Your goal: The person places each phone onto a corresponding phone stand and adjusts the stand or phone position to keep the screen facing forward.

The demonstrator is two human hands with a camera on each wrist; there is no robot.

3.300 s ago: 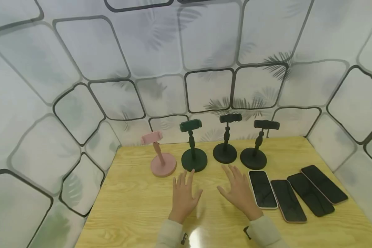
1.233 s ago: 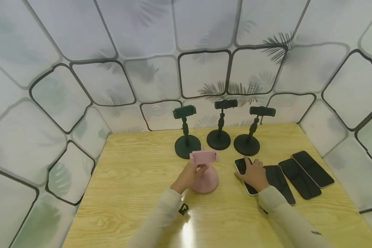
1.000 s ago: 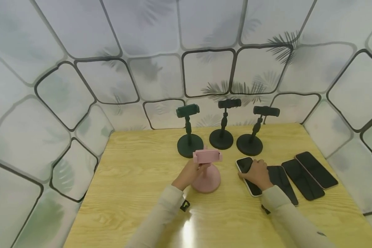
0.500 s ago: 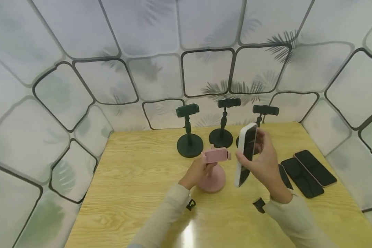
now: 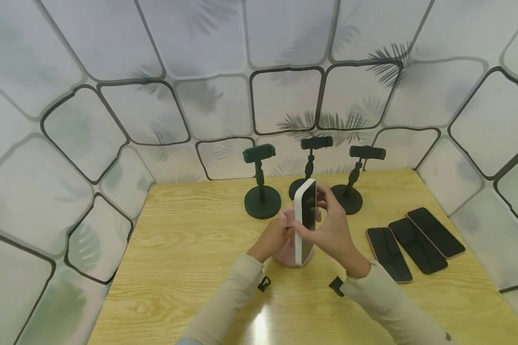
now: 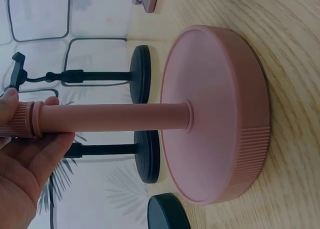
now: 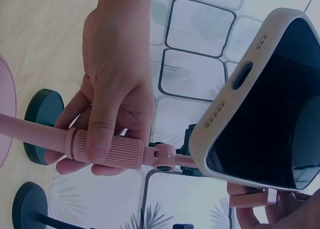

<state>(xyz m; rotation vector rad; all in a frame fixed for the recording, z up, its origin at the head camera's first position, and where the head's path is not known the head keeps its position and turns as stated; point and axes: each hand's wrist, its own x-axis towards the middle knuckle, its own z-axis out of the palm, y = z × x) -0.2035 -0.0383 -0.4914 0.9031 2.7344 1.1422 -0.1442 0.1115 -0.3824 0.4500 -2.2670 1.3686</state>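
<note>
My left hand [image 5: 268,240] grips the pink phone stand [image 6: 207,119] round the ribbed collar of its stem, with the thumb on the near side. The stand's round base is upright on the table. My right hand [image 5: 335,232] holds a smartphone [image 5: 309,208] in a white case, thumb on one side and fingers on the other. The phone is on edge, tilted, right at the stand's pink clamp [image 5: 289,216], and hides part of it in the head view. From the right wrist, the phone's port end [image 7: 243,76] shows, with my right fingers partly cut off below.
Behind stand a dark green phone stand [image 5: 262,201] and two black ones, the middle one [image 5: 316,143] partly hidden by the phone and the other [image 5: 347,199] right of it. Three smartphones [image 5: 389,254] lie on the table's right side. Patterned cloth walls [image 5: 224,110] enclose the wooden table [image 5: 172,268].
Both hands were empty at first. The left brought the pink stand forward from the back left; the right lifted the white-cased phone off the table and moved it left to the clamp.
</note>
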